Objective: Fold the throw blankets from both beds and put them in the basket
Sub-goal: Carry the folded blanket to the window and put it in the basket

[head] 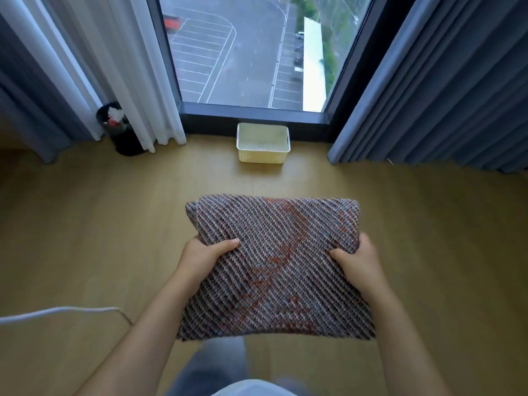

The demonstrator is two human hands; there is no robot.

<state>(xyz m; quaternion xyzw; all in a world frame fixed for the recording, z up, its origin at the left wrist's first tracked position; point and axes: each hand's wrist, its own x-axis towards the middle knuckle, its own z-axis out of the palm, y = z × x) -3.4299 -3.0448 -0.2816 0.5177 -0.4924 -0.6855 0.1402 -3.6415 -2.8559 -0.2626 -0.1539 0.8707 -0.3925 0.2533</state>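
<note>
**Folded blanket held above the floor, short of the basket**

The folded throw blanket (277,267), woven in diagonal grey, brown and orange stripes, is held flat in the air over the wooden floor (71,238). The left hand (204,257) grips its left edge, thumb on top and fingers hidden underneath. The right hand (357,260) grips the right edge the same way.

The cream basket (263,142) stands on the floor against the window (245,52), well beyond the blanket's far edge. Left of the basket, a black bin (120,130) sits beside the white curtain (137,67). Right of the basket hangs a grey curtain (443,81).
</note>
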